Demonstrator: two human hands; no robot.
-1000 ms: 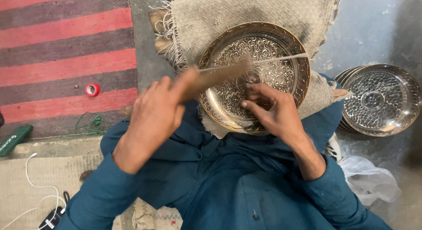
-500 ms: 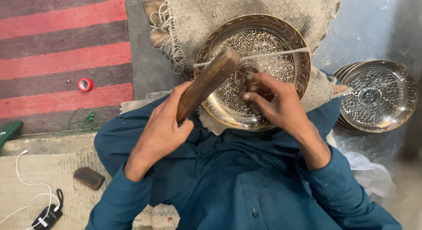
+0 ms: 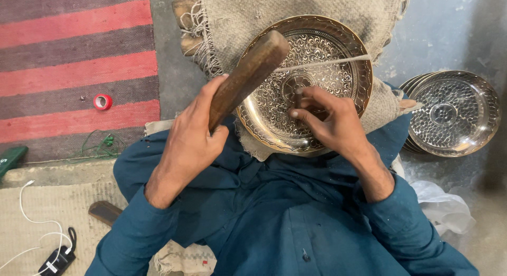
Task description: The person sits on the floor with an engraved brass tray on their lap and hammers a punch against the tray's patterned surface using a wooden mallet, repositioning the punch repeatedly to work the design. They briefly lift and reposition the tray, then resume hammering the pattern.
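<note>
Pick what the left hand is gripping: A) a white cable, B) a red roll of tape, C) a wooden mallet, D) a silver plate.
C: the left hand is closed around a brown wooden mallet raised over the engraved brass plate, while the right hand rests on that plate.

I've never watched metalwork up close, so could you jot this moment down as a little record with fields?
Left hand: left hand grips a wooden mallet, raised over the plate
Right hand: right hand pinches a small punch tool upright against the plate
Work piece: engraved brass plate on a burlap cloth
Nearby: stack of silvery plates; red tape roll on a striped rug
</note>
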